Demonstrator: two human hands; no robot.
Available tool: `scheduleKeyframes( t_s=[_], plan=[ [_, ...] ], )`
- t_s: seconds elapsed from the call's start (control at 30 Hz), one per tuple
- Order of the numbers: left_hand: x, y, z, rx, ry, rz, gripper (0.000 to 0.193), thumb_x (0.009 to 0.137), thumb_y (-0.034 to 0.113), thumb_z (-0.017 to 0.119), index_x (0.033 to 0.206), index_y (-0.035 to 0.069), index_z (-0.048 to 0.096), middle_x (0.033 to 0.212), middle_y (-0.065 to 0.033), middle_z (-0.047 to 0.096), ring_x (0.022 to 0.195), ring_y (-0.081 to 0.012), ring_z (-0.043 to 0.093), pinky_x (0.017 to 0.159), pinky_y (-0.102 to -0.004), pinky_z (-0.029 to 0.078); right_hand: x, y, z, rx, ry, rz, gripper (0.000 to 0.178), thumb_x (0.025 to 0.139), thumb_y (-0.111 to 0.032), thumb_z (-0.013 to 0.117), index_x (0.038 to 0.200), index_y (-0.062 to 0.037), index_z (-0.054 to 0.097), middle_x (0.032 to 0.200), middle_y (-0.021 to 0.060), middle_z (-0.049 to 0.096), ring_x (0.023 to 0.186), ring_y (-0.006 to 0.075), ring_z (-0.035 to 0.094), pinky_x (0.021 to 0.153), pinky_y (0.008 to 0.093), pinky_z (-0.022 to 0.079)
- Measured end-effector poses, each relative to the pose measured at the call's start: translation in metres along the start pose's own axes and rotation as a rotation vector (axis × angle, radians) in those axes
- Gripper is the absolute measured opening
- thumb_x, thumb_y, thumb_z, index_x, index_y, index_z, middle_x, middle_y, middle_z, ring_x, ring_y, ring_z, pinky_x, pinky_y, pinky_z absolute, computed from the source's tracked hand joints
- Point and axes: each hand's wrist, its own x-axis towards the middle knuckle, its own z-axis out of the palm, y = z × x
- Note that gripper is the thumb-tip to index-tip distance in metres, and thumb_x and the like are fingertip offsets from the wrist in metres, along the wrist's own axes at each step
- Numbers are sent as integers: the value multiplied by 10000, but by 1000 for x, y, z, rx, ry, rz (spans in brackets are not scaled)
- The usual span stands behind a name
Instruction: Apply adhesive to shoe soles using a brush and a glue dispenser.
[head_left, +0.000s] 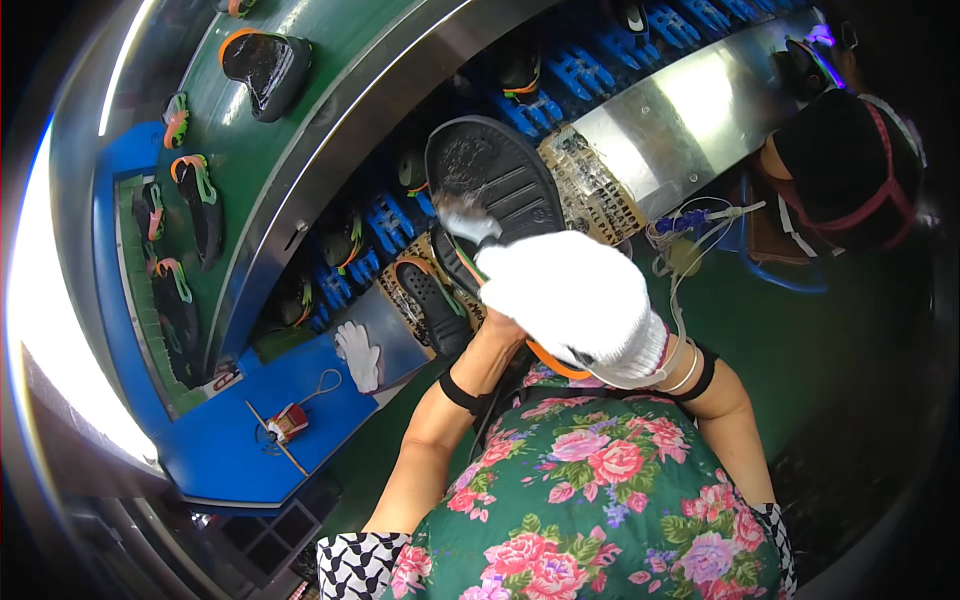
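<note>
A black clog (493, 172) is tilted with its ridged sole toward me, and a wet-looking patch shows at its toe end. My left hand (503, 332), bare, grips it near the heel end; most of its fingers are hidden behind the other hand. My right hand (570, 298) wears a white knit glove and is closed round a brush (468, 218), whose pale, motion-blurred head touches the sole. An orange strap (556, 363) shows below the glove. Just left of my hands, another black clog (432, 300) with holes in its upper lies on the ledge.
A green conveyor (330, 60) carries several clogs at the upper left. Blue racks (575, 75) line the metal ledge (690, 110). A white glove (358, 356) lies by a blue table (325, 420) holding a small red box (290, 423). Another person (845, 170) is at the right.
</note>
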Motion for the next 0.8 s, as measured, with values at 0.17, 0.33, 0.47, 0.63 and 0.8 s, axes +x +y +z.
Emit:
scheduleKeyframes(
  t_s=[0.17,0.33,0.47,0.63,0.8],
  plan=[
    [3,-4,3,-1246,-410,168,1104,873,935,230,1426,34,549,1350,-138,642,1218,-309,631,1104,-482,472,6,9,-9,-117,64,-143,222,778,0,768,996,-37,777,1053,155,774,923,311,750,788,391,591],
    [-5,-2,-17,-597,-268,154,1157,848,958,213,1486,34,491,1405,-167,615,1256,-336,615,1115,-484,469,-5,10,11,-106,-32,-160,305,856,-35,750,1161,-41,762,1138,142,762,1005,285,730,867,387,592],
    [-7,14,-20,-751,-33,-11,1198,822,980,205,1480,20,490,1371,-178,630,1225,-336,631,1089,-483,489,-1,7,-4,46,-76,-74,301,803,-21,778,1101,-61,788,1109,130,772,961,295,744,840,385,591],
    [1,30,-18,-912,-233,21,1279,757,1031,164,1413,-8,521,1194,-208,678,1057,-308,690,951,-453,566,-20,9,12,-108,-112,-106,250,907,-53,707,1145,-73,780,1210,139,742,1057,278,722,877,378,589],
    [3,42,-20,-816,-335,205,1283,729,1050,144,1304,-14,570,1022,-205,699,905,-288,708,819,-411,597,-23,8,8,30,-90,-6,292,826,-29,783,1116,-62,788,1077,93,783,941,263,750,860,387,590]
  ],
)
